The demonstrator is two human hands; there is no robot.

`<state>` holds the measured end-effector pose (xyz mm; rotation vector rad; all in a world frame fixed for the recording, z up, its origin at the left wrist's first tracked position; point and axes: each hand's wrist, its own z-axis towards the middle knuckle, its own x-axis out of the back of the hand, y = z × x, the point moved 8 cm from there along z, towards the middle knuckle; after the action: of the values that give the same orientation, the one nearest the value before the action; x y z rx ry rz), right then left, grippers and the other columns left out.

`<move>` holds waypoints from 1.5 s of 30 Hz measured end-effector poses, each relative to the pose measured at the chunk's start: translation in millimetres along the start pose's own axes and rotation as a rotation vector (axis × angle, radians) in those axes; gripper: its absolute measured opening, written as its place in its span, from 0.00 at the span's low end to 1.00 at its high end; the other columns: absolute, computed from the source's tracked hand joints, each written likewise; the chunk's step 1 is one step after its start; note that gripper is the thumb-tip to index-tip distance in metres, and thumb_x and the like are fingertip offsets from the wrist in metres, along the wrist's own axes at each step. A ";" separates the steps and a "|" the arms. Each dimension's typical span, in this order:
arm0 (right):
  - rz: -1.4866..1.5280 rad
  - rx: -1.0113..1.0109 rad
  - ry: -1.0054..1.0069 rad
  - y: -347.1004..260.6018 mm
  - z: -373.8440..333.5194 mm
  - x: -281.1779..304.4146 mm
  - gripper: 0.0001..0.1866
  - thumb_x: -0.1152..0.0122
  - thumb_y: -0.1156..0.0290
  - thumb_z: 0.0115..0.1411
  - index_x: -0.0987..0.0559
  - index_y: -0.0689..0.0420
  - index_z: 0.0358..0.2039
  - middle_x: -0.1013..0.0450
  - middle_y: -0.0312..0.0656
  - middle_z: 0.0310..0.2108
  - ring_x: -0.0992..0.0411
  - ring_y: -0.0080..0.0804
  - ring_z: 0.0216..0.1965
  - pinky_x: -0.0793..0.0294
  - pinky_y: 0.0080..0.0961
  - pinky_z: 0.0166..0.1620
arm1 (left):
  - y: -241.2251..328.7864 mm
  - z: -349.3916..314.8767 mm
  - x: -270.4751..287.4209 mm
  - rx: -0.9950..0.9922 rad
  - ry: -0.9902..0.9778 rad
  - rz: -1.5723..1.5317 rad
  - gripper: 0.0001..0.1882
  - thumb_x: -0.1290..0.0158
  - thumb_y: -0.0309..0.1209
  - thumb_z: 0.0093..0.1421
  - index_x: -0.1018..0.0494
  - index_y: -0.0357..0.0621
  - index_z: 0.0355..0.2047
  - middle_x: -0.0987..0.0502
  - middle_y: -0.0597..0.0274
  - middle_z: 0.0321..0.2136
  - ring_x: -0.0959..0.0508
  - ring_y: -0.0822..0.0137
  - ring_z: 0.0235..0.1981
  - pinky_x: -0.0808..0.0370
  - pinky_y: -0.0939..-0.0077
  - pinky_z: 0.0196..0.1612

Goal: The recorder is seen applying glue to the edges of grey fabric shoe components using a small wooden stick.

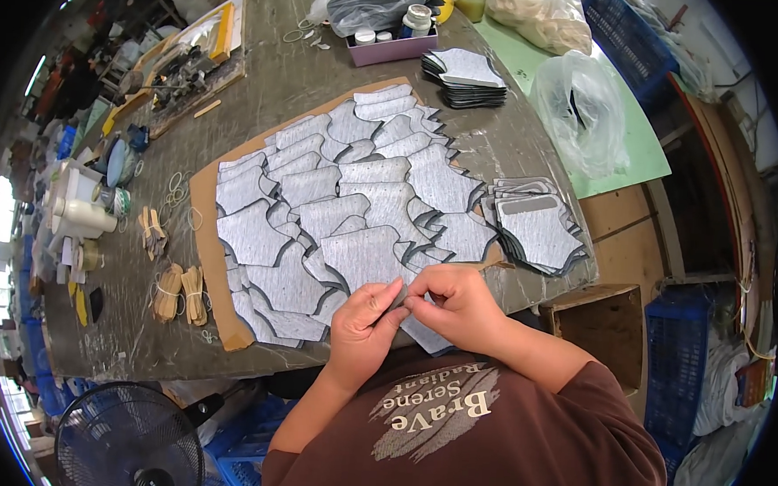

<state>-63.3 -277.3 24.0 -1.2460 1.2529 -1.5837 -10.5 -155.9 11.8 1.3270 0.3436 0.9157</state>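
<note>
Close in front of my body, my left hand (360, 325) and my right hand (458, 306) meet with their fingertips pinched together. Between them is the edge of a grey fabric piece (424, 336), part of it showing below my fingers. My fingers cover most of the pinched edge. Just beyond lie many overlapping grey cut pieces (362, 255) with curved outlines and dark edges, spread in rows on a brown cardboard sheet (210, 273). They look like shoe-upper parts.
Stacks of similar pieces (541, 233) sit on the right, with another stack (466, 75) farther back. A purple box (390, 51) holds small bottles. Bundled wooden sticks (180, 295) lie to the left. A black fan (132, 441) stands below the table's near left edge.
</note>
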 end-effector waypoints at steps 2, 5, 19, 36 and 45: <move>0.021 0.009 -0.005 2.1 -1.2 -1.9 0.03 0.43 0.78 0.51 0.26 0.63 0.24 0.28 0.40 0.21 0.29 0.29 0.23 0.32 0.25 0.27 | -2.0 -2.5 -2.0 -0.014 -0.015 -0.021 0.21 0.44 0.18 0.52 0.27 0.41 0.48 0.25 0.61 0.33 0.27 0.73 0.30 0.30 0.81 0.35; 0.483 -0.167 -0.064 15.1 -4.1 -12.4 0.03 0.48 0.78 0.56 0.28 0.62 0.27 0.28 0.36 0.24 0.31 0.23 0.26 0.33 0.22 0.29 | -37.1 -15.1 -16.4 0.413 -0.041 -0.653 0.20 0.45 0.17 0.53 0.28 0.38 0.47 0.26 0.60 0.36 0.27 0.73 0.30 0.29 0.82 0.33; 1.120 -0.410 0.128 60.8 -19.8 8.2 0.04 0.54 0.79 0.54 0.32 0.56 0.24 0.31 0.39 0.24 0.48 0.13 0.15 0.47 0.13 0.17 | -8.5 -4.3 20.0 -0.030 0.012 -0.014 0.06 0.43 0.19 0.50 0.28 0.38 0.28 0.26 0.62 0.26 0.28 0.72 0.25 0.31 0.81 0.28; -0.877 0.442 0.106 32.7 19.8 -28.2 0.17 0.43 0.71 0.45 0.21 0.49 0.39 0.37 0.35 0.22 0.32 0.31 0.21 0.33 0.28 0.22 | -74.2 43.6 78.1 0.506 0.186 -0.093 0.02 0.46 0.22 0.54 0.28 0.39 0.29 0.28 0.68 0.21 0.32 0.80 0.18 0.37 0.87 0.21; -0.886 0.420 0.076 32.1 21.2 -29.6 0.18 0.45 0.72 0.44 0.22 0.52 0.40 0.37 0.36 0.29 0.32 0.29 0.20 0.32 0.27 0.24 | -88.0 50.0 74.8 0.527 0.169 -0.104 0.02 0.45 0.22 0.54 0.27 0.38 0.29 0.28 0.69 0.19 0.33 0.81 0.17 0.37 0.87 0.20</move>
<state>-36.0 -262.3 -13.2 -1.5502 0.3264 -2.3632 103.2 -132.1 -36.6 1.6932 0.8198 0.8839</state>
